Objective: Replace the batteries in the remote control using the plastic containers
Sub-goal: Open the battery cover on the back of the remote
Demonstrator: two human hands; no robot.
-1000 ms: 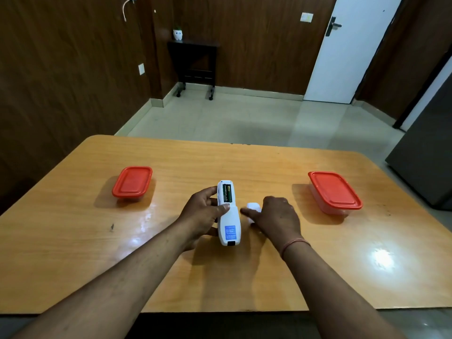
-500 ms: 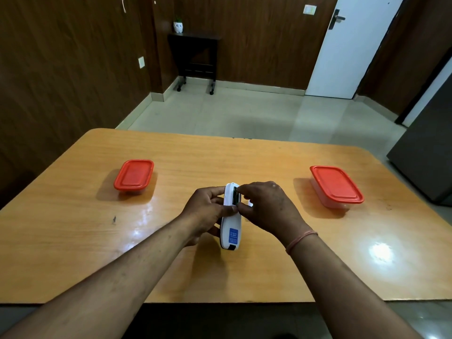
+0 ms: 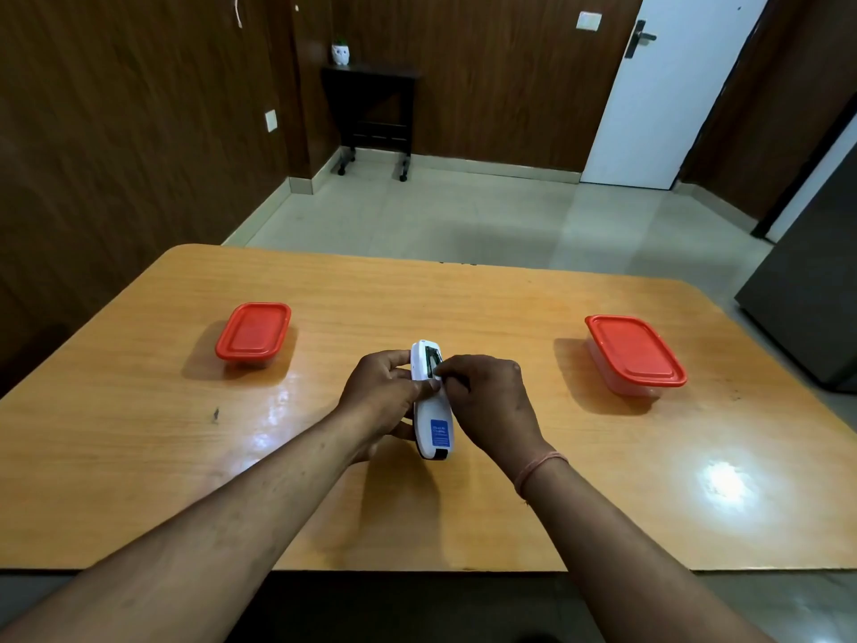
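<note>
A white remote control (image 3: 433, 420) with a blue label is held back side up over the middle of the wooden table (image 3: 139, 433). Its battery compartment is uncovered at the far end. My left hand (image 3: 382, 396) grips the remote from the left. The fingertips of my right hand (image 3: 487, 401) pinch at the compartment's near edge; I cannot tell whether they hold a battery. A small plastic container with a red lid (image 3: 253, 335) stands to the left. A larger red-lidded container (image 3: 635, 352) stands to the right. Both lids are closed. The battery cover is hidden.
The table's near edge runs just below my forearms. Beyond the table lies tiled floor, with a dark side table (image 3: 373, 113) against the far wall, a white door (image 3: 649, 99) and a dark cabinet (image 3: 807, 294) at the right.
My right hand left the white battery cover on the table and came onto the remote's open compartment. My left hand lifted and tilted the remote slightly. The cover is now out of sight.
</note>
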